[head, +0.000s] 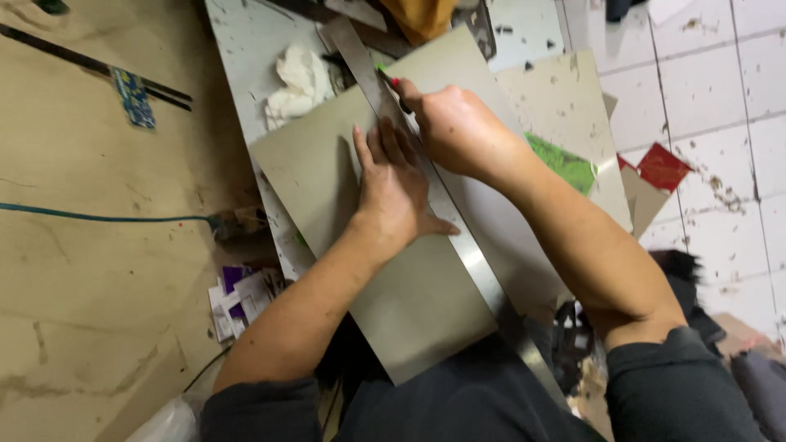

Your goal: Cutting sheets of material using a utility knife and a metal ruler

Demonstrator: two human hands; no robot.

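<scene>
Left hand (393,192) lies flat, fingers spread, pinning the steel ruler (458,245) on the grey board (344,237) at centre; right hand (454,131) is clenched around a cutter (393,86) at the ruler's far end; risk: ruler could slip, blade nicking fingertips; ruler's long axis runs far-left to near-right.

A few printed scraps around our work, no signs or screens.

We see a small blue printed label (133,97) lying far left on the brown counter (82,270), a heap of purple-and-white printed package scraps (237,296) lower left, and red (661,166) and green (565,162) printed card pieces at right on the tiled floor (720,98).
</scene>
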